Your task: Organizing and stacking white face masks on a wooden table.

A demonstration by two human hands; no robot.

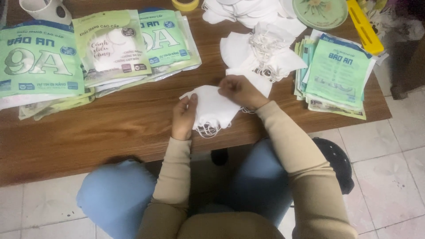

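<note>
Both hands meet over the near edge of the table (88, 137), working on a small stack of white masks (212, 108). Left hand (183, 117) grips the stack's left edge, thumb on top and fingers curled under. Right hand (239, 90) pinches the top right corner of the same stack, fingers closed on the cloth. The stack sits just above the table, tilted a little toward the person, and its ear loops (206, 130) hang loose below the lower edge.

Behind the hands lies a heap of loose masks (261, 55), loops tangled together. To the right is a pile of flat green bags (338, 73), and to the left several larger filled green packs (40, 59) overlap each other. A yellow tape roll (185, 4), a round green plate (321, 13) and a yellow bar (365, 26) sit along the far edge.

Since the stack is held only at two edges, I judge the middle layers could slide apart and fan out if either grip loosens. The dangling loops could snag on each other or on the fingers. Being so close to the table's edge, a dropped mask could easily fall to the tiled floor (389, 155).
</note>
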